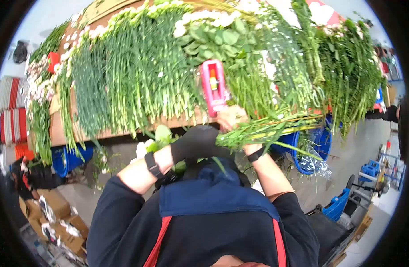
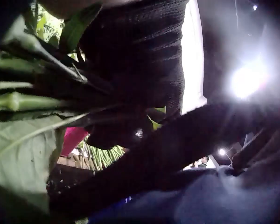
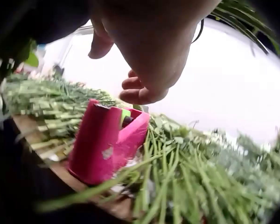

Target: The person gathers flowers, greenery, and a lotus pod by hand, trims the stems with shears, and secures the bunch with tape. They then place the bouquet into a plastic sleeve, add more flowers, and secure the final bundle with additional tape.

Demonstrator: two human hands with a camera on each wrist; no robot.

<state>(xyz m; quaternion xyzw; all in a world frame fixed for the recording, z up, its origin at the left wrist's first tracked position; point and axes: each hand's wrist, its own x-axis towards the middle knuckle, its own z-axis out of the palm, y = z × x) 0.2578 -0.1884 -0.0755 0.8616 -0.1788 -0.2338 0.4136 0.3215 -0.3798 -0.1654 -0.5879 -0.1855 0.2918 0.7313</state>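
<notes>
In a black glove, the left hand (image 1: 197, 141) grips a bunch of green stems (image 1: 266, 131); white blooms (image 1: 142, 148) and leaves stick out on its left side, cut ends to the right. The left wrist view shows thick stems (image 2: 18, 101) and a large leaf (image 2: 23, 149) running into the dark glove (image 2: 135, 60). Bare, the right hand (image 1: 232, 118) is at the near end of a pink dispenser (image 1: 209, 91). Seen from the right wrist, its fingers (image 3: 142, 91) bend loosely above the dispenser (image 3: 95, 144), thumb apart, nothing visibly held.
Rows of stems (image 1: 142, 75) and leafy greenery (image 1: 346, 71) cover the table (image 1: 164, 121), many overhanging its front edge. Blue buckets (image 1: 302, 155) stand under that edge on both sides. Cardboard boxes (image 1: 57, 207) lie at the lower left, and a blue crate (image 1: 337, 204) is at the lower right.
</notes>
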